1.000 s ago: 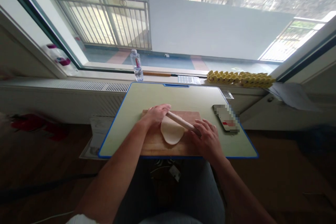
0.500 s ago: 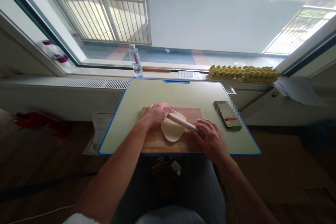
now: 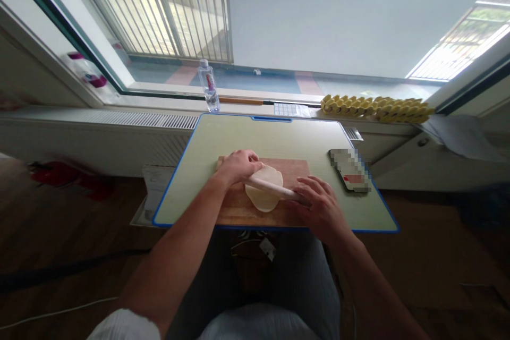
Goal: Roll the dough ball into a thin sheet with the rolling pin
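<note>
A thin, roughly round sheet of dough (image 3: 265,206) lies flat on a wooden cutting board (image 3: 235,215). Across it, slanting down to the right, runs a pale rolling pin (image 3: 271,187). My right hand (image 3: 321,204) is closed over the pin's right end, fingers bent around it. At the dough's upper left edge, my left hand (image 3: 241,164) has its thumb and fingertips closed on the rim. The pin's left end reaches beneath that hand, and its tip is partly hidden there.
The board rests on a small pale table (image 3: 223,135) with a blue edge. A phone (image 3: 350,172) lies at its right. On the sill behind stand a clear bottle (image 3: 209,87) and yellow egg cartons (image 3: 374,109). A radiator (image 3: 159,119) runs under the window.
The rolling pin has shifted left and lower across the dough, its left end now under my left hand. My left fingers have moved onto the dough's rim. The whole view has tilted slightly.
</note>
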{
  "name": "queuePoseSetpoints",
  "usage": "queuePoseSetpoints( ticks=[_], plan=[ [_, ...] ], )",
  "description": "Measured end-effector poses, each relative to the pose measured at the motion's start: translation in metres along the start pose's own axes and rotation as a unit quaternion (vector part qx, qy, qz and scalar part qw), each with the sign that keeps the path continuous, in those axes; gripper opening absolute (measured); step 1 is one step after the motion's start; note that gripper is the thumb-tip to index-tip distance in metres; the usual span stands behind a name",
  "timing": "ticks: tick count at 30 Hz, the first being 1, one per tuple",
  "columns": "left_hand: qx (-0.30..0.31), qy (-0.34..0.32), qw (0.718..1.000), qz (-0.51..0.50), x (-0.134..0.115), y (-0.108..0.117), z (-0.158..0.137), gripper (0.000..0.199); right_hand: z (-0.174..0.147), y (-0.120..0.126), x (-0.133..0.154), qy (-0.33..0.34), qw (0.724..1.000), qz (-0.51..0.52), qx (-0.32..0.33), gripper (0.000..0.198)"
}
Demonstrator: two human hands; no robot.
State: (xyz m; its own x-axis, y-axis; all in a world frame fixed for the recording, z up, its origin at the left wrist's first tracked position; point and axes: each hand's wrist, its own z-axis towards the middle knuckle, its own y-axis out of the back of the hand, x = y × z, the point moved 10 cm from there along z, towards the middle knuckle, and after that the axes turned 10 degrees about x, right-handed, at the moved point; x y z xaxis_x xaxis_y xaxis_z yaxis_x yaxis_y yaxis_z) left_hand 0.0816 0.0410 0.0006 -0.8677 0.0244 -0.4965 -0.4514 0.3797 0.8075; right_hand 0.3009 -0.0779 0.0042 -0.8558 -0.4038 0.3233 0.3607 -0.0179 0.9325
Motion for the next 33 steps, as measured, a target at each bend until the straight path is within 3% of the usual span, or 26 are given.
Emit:
queuePoseSetpoints(
  ticks=[9,12,15,18,21,26,29,33],
  plan=[
    [0.047,0.043,0.998,-0.007,0.03,-0.002,-0.022,0.025,0.011,-0.005,0.012,0.049,0.997,0.012,0.054,0.028],
    [0.026,0.058,0.998,0.014,0.038,0.002,-0.024,0.026,0.02,-0.006,0.015,0.059,0.996,0.01,0.063,0.03],
    [-0.021,0.043,0.998,0.039,0.032,0.008,-0.017,0.027,0.028,-0.007,0.014,0.058,0.996,0.0,0.064,0.03],
    [-0.026,0.004,0.999,0.04,0.018,0.005,-0.009,0.025,0.03,-0.007,0.012,0.059,0.996,-0.002,0.064,0.03],
    [-0.011,-0.016,0.999,0.035,0.006,0.002,-0.007,0.022,0.026,-0.007,0.009,0.058,0.996,0.002,0.064,0.029],
    [0.063,-0.013,0.998,0.024,0.004,-0.013,-0.01,0.019,0.019,-0.007,0.012,0.064,0.995,0.023,0.072,0.028],
    [0.03,-0.024,0.999,0.03,0.005,-0.011,-0.01,0.019,0.017,-0.008,0.014,0.07,0.994,0.029,0.073,0.027],
    [-0.058,-0.027,0.997,0.039,0.005,-0.002,-0.021,0.025,0.017,-0.008,0.013,0.068,0.995,0.023,0.065,0.028]
  ],
)
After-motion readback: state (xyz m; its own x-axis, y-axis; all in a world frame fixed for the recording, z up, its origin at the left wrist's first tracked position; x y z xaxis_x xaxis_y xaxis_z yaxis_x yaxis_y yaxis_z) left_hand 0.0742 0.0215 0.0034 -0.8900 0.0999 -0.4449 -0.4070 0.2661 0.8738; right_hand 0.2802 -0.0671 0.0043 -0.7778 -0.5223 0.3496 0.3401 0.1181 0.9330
